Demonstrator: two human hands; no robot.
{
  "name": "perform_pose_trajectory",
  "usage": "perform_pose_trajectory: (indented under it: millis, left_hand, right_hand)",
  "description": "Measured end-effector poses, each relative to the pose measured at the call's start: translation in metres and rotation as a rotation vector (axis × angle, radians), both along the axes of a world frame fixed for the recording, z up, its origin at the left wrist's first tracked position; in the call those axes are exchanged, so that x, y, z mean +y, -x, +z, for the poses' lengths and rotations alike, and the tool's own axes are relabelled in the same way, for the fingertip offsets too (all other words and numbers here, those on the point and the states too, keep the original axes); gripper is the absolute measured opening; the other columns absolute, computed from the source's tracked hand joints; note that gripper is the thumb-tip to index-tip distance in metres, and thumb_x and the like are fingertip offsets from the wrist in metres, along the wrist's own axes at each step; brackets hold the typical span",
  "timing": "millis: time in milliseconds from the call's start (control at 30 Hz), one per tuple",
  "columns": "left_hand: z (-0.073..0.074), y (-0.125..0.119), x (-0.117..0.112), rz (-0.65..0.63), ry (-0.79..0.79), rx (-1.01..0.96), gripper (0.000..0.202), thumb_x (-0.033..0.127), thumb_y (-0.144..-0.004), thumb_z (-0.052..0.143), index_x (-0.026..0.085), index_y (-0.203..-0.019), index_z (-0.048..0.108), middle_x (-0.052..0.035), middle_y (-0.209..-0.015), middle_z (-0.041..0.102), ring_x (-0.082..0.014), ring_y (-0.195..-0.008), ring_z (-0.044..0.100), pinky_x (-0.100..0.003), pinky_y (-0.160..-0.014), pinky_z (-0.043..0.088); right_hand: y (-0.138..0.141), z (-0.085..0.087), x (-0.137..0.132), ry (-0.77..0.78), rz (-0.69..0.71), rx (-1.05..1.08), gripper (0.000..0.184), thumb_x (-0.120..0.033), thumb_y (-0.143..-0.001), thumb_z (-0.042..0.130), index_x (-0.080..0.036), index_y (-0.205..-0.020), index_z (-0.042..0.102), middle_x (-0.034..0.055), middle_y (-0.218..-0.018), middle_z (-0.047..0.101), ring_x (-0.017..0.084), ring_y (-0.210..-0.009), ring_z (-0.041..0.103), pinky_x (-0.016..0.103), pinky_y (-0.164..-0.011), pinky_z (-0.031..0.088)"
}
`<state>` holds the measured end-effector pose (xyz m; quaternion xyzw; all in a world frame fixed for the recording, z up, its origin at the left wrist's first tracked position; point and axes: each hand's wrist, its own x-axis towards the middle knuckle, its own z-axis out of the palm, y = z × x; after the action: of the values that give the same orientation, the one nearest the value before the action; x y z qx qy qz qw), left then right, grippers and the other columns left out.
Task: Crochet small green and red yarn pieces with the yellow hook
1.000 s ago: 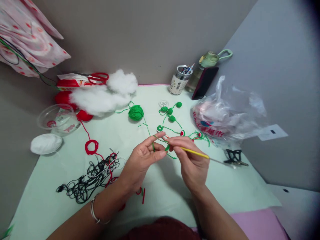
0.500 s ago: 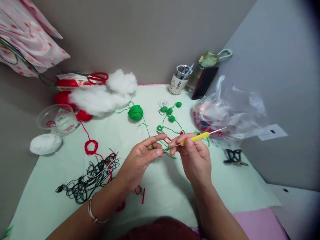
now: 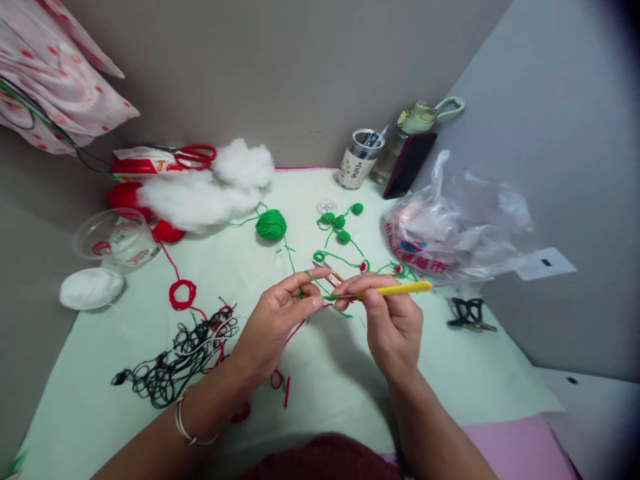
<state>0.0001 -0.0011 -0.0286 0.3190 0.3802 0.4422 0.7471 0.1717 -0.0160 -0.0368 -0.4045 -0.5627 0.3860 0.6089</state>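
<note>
My right hand [image 3: 387, 317] pinches a yellow-handled crochet hook [image 3: 400, 289], which lies nearly level with its metal tip pointing left toward my left hand. My left hand [image 3: 280, 320] is closed, its thumb and forefinger pinching green yarn [image 3: 295, 267] and a small crochet piece where the hook's tip meets it. A red strand hangs below the left fingers. The green strand runs back to a green yarn ball [image 3: 271, 225] on the pale green table [image 3: 125, 373]. Small snips [image 3: 327, 270] lie just beyond my fingers.
Several small green crocheted pieces [image 3: 343, 223] lie behind the hands. A tangle of black yarn [image 3: 175, 360] and a red yarn loop [image 3: 183, 293] sit left. White stuffing [image 3: 200, 193], red scissors [image 3: 193, 157], a plastic cup [image 3: 114, 237], a pen jar [image 3: 360, 159], a bottle [image 3: 415, 127] and a plastic bag [image 3: 450, 227] ring the table.
The hook swung from pointing down-right to up-right, then settled nearly level. The right hand rotated with it. The left hand kept its pinch on the yarn; a red strand now shows beneath it.
</note>
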Motion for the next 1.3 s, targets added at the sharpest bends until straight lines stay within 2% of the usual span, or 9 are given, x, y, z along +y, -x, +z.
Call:
perform_pose_trajectory:
  millis: [367,500,633,733,800,900,1033,1167,1300]
  left_hand:
    - [-0.004,0.0,0.001,0.008,-0.028,0.028,0.03,0.028,-0.087,0.081,0.03,-0.117,0.082,-0.0005,-0.091,0.065,-0.02,-0.098,0.064,-0.035,-0.096,0.043]
    - [-0.005,0.0,0.001,0.025,-0.045,0.037,0.031,0.027,-0.087,0.081,0.029,-0.118,0.082,0.002,-0.087,0.063,-0.0151,-0.09,0.061,-0.03,-0.091,0.043]
    - [-0.003,-0.002,-0.001,0.057,-0.062,0.062,0.034,0.024,-0.086,0.083,0.028,-0.12,0.081,0.0036,-0.083,0.064,-0.0103,-0.076,0.056,-0.024,-0.077,0.043]
    - [-0.003,-0.005,-0.002,0.043,0.028,-0.063,0.043,0.025,-0.085,0.085,0.026,-0.127,0.077,0.002,-0.083,0.068,-0.0113,-0.077,0.06,-0.025,-0.08,0.047]
    - [-0.002,-0.004,-0.001,0.004,0.129,-0.177,0.043,0.025,-0.084,0.086,0.022,-0.126,0.077,-0.0012,-0.088,0.071,-0.0131,-0.083,0.064,-0.026,-0.086,0.05]
    - [0.0,-0.002,0.001,-0.018,0.22,-0.253,0.04,0.024,-0.081,0.087,0.018,-0.121,0.08,-0.0027,-0.088,0.072,-0.0123,-0.083,0.064,-0.026,-0.089,0.051]
    - [0.003,-0.002,0.0,0.033,0.162,-0.164,0.038,0.024,-0.081,0.087,0.022,-0.119,0.081,0.0007,-0.081,0.068,-0.0111,-0.079,0.062,-0.025,-0.086,0.049]
    - [-0.001,-0.006,-0.003,0.008,0.032,-0.103,0.034,0.024,-0.083,0.085,0.025,-0.116,0.082,-0.0009,-0.092,0.07,-0.0152,-0.092,0.063,-0.029,-0.095,0.046]
    - [-0.005,-0.007,-0.003,0.037,0.003,-0.036,0.033,0.029,-0.084,0.086,0.025,-0.116,0.082,-0.0004,-0.088,0.071,-0.0167,-0.093,0.064,-0.031,-0.096,0.045]
  right_hand:
    - [-0.001,0.0,-0.001,-0.072,0.003,-0.078,0.021,-0.022,-0.107,0.053,-0.025,-0.106,0.074,0.002,-0.096,0.075,0.016,-0.077,0.071,0.035,-0.076,0.059]
    - [-0.001,0.001,0.0,-0.133,0.0,-0.149,0.021,-0.019,-0.107,0.052,-0.024,-0.108,0.072,0.0029,-0.092,0.075,0.017,-0.077,0.071,0.035,-0.075,0.06]
    - [0.001,-0.001,-0.001,-0.327,-0.061,-0.406,0.023,-0.014,-0.105,0.053,-0.024,-0.115,0.071,0.0058,-0.097,0.077,0.019,-0.089,0.074,0.035,-0.079,0.062]
    - [0.003,-0.002,-0.004,-0.509,-0.128,-0.706,0.032,-0.009,-0.1,0.061,-0.026,-0.125,0.071,0.008,-0.109,0.078,0.021,-0.099,0.076,0.034,-0.08,0.064]
    - [0.003,-0.002,-0.005,-0.54,-0.158,-0.772,0.037,-0.007,-0.098,0.064,-0.029,-0.126,0.072,0.0075,-0.113,0.077,0.022,-0.102,0.076,0.034,-0.081,0.064]
    - [0.002,0.0,-0.004,-0.392,-0.148,-0.524,0.029,-0.012,-0.101,0.06,-0.028,-0.12,0.075,0.0062,-0.104,0.077,0.021,-0.095,0.075,0.036,-0.082,0.063]
    - [0.002,0.001,0.002,-0.142,-0.054,-0.082,0.023,-0.019,-0.105,0.056,-0.026,-0.107,0.077,0.003,-0.091,0.074,0.017,-0.079,0.069,0.035,-0.074,0.06]
    - [0.006,0.002,0.005,-0.104,0.021,-0.068,0.019,-0.02,-0.104,0.06,-0.026,-0.104,0.079,0.0049,-0.099,0.078,0.02,-0.096,0.072,0.033,-0.074,0.059]
    - [0.008,0.001,0.002,-0.163,-0.019,-0.209,0.024,-0.014,-0.103,0.06,-0.028,-0.11,0.078,0.0033,-0.097,0.079,0.019,-0.091,0.073,0.035,-0.081,0.06]
